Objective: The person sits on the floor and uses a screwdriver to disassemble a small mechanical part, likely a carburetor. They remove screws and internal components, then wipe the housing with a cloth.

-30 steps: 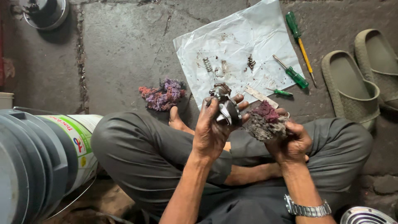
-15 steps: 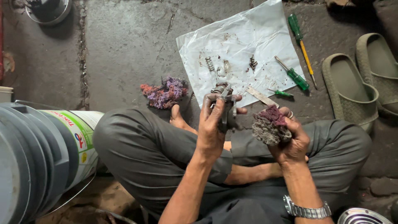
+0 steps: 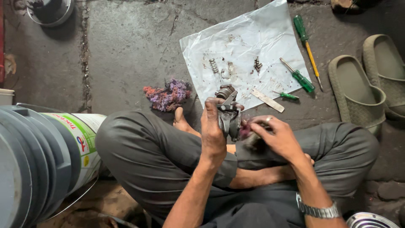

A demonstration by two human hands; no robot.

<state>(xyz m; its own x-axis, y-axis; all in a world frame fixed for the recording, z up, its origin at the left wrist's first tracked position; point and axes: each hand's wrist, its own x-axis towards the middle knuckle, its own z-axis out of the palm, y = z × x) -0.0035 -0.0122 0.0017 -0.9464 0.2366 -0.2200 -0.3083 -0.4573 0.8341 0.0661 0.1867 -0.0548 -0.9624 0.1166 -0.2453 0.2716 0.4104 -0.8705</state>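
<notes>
Left hand: the left hand was closed around a dark grey metal mechanical part, fingers wrapped along its left side and thumb across the front, holding it upright above the lap.
Metal part: it stood in the left grip, its top rising above the fingertips, just in front of the crossed legs and over the near edge of the plastic sheet.
Right hand: the right hand was bunched around a wad of purple and grey cotton waste, fingers pressed together on it; a ring showed on one finger and a metal wristwatch on the wrist.
Wad against part: the wad touched the right side of the metal part, between the two hands.
Sheet: a crumpled white plastic sheet lay on the grey concrete floor, carrying a small coil spring, a dark small fitting and a flat metal strip.
Tools: a long green-handled screwdriver with a yellow shaft, a shorter green-handled screwdriver and a tiny green one lay at the sheet's right edge.
Floor beyond: a second clump of pink and purple cotton waste lay left of the sheet, near the bare foot.
Sides: a pair of olive rubber slippers at right; a grey ribbed plastic drum at left.
</notes>
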